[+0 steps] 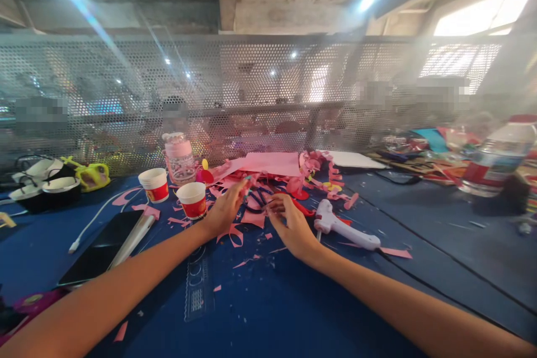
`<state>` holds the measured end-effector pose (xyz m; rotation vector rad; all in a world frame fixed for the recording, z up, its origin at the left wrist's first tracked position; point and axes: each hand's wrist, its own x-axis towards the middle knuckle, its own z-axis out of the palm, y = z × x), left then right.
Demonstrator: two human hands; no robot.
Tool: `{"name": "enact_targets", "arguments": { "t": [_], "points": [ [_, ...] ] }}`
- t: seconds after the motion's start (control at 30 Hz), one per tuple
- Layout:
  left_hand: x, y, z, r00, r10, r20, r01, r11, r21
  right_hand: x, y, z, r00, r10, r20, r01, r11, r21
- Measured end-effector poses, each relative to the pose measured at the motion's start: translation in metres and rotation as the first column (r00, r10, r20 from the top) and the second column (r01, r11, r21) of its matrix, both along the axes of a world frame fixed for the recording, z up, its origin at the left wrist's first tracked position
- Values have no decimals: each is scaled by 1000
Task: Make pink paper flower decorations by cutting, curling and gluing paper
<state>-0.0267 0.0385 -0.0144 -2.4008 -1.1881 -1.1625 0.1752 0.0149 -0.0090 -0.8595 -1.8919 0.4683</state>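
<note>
My left hand (226, 207) is over the middle of the blue table, its fingers closed together beside pink paper scraps; what they hold, if anything, I cannot make out. A teal spot shows at its fingertips. Opposite it, my right hand (296, 229) has bent fingers and a gap between thumb and forefinger. Dark-handled scissors (260, 198) lie between the hands, close to the right fingertips. Behind them is a heap of pink paper sheets (272, 163) and curled strips (312, 165). A white glue gun (346, 227) lies right of my right hand.
Two paper cups (193, 201) and a pink-topped bottle (179, 159) stand at left. A phone (98, 249), a white cable (94, 221) and a clear ruler (196, 285) lie nearer. A large water bottle (497, 156) stands right. A perforated metal screen (251, 84) closes the back.
</note>
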Motion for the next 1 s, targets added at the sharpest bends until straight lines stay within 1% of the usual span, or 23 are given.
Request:
{"name": "enact_targets", "arguments": {
  "t": [0.07, 0.13, 0.23, 0.3, 0.37, 0.5, 0.67, 0.77, 0.87, 1.0],
  "points": [
    [2, -3, 0, 980, -142, -140, 148, 988, 34, 0, -1, 3, 999, 15, -40, -15, 1000, 3],
    [4, -6, 1, 955, -197, -224, 214, 975, 57, 0, -2, 4, 999, 24, -41, -24, 1000, -1],
    [5, -7, 2, 956, -185, -227, 211, 973, 96, 0, 1, 1, 997, -1, -80, 0, 1000, -20],
    [5, -6, 2, 961, -177, -214, 199, 976, 86, -1, 2, -2, 992, -25, -125, 22, 1000, -20],
    [5, -4, 1, 964, -181, -193, 195, 979, 58, -1, 2, -3, 992, -15, -128, 16, 1000, 1],
    [6, -2, -2, 971, -191, -147, 197, 980, 27, -3, -3, -3, 998, 26, -56, -21, 997, 80],
    [5, -2, -2, 966, -223, -128, 216, 974, -67, -4, -7, -1, 999, -26, -21, 28, 992, 126],
    [4, -2, -1, 962, -246, -115, 238, 968, -80, -3, -7, 3, 999, -30, 34, 25, 988, 150],
    [4, -2, 1, 961, -257, -98, 251, 965, -69, -2, -6, 6, 994, -44, 99, 31, 991, 132],
    [4, -4, 2, 969, -236, -75, 234, 972, -34, 1, -3, 4, 992, -87, 93, 78, 993, 93]
  ]
}}
